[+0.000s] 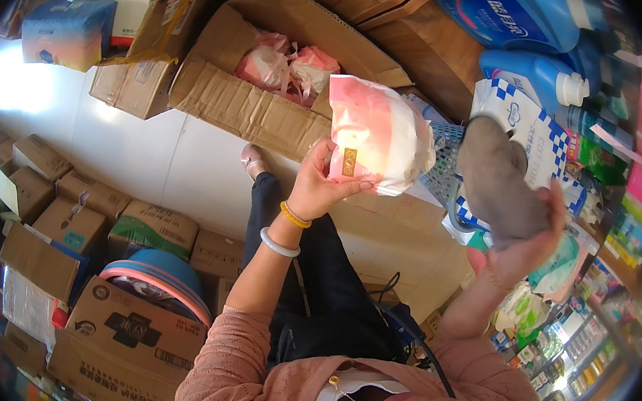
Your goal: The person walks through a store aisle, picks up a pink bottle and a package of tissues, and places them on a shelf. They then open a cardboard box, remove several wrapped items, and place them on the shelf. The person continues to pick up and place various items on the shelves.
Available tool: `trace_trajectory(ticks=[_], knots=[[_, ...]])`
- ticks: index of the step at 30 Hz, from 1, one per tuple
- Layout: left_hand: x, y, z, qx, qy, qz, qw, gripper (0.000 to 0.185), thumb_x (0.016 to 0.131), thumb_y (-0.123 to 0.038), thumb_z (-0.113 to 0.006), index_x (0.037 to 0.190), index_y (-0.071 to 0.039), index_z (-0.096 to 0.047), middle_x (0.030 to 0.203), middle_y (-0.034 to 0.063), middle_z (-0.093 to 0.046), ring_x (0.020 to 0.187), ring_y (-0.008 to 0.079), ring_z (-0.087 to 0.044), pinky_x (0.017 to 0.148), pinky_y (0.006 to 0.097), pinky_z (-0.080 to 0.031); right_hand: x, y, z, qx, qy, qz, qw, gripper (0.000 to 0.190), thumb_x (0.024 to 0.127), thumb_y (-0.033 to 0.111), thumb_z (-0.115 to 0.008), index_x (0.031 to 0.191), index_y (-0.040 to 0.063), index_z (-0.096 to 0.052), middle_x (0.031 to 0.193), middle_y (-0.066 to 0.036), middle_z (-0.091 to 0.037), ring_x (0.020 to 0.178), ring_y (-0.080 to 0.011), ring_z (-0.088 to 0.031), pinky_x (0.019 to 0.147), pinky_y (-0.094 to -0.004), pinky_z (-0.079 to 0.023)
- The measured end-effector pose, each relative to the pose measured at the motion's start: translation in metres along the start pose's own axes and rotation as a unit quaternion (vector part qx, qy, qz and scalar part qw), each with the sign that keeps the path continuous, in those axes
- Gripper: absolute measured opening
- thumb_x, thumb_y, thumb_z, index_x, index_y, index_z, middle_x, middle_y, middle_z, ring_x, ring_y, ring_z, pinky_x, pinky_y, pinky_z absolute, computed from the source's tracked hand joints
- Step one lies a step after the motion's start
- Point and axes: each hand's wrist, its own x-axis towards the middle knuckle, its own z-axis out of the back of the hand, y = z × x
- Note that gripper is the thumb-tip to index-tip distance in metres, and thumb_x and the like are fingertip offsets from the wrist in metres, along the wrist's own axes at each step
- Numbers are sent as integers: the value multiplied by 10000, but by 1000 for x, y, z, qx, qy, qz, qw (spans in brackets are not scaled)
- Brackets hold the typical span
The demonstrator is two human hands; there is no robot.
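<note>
My left hand (319,180) grips a plump pink-and-white soft plastic package (387,135) by its near left edge. It is held up in front of an open cardboard carton (256,113), inside which lie similar pink-and-white packages (266,68) with pink ribbon-like strips. Over on the right, my right hand (552,226) holds a grey cloth (491,176), bunched and slightly blurred, so part of the fingers is hidden. Behind the cloth is a white package with blue checks (524,120). A grey perforated plastic basket (445,149) shows between the pink package and the cloth.
Blue detergent bottles (513,16) lie at the upper right beside a brown wooden surface (427,36). Stacked cartons (130,338) and nested plastic basins (170,269) line the left. Pale floor tiles (159,170) show between. Shelves of small goods (576,344) stand at the lower right.
</note>
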Motion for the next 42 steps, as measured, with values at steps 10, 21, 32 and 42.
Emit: trace_trajectory(ticks=[10, 21, 32, 42], knots=[[-15, -11, 13, 236, 141, -13, 961, 475, 642, -171, -799, 1031, -27, -568, 931, 80, -597, 821, 185, -570, 755, 319, -460, -20, -27, -123, -207, 466, 266, 818, 324, 662, 316, -733, 857, 76, -636, 702, -70, -507, 649, -263, -552, 597, -344, -460], [-19, -43, 26, 10, 70, 36, 997, 626, 650, -34, -798, 1171, 4, -453, 1088, 23, -555, 984, 89, -517, 864, 271, -445, 56, -114, -113, -117, 377, -191, 899, 353, 774, 291, -672, 910, -32, -631, 816, -76, -638, 737, -117, -560, 682, -253, -448], [-3, -25, 20, 94, 20, 35, 995, 552, 604, -78, -830, 1066, -6, -536, 1019, 48, -583, 930, 125, -551, 819, 286, -453, 36, -7, -134, -1, 278, 57, 959, 314, 765, 246, -701, 957, 10, -624, 814, -92, -630, 753, -169, -585, 690, -289, -459], [24, -24, 48, -125, -135, -1, 983, 511, 758, -19, -675, 1192, -4, -408, 1114, 121, -547, 1015, 205, -558, 859, 342, -485, -79, -36, -127, 19, 504, -93, 858, 242, 789, 252, -656, 822, 13, -630, 643, -112, -593, 550, -206, -566, 516, -329, -442]])
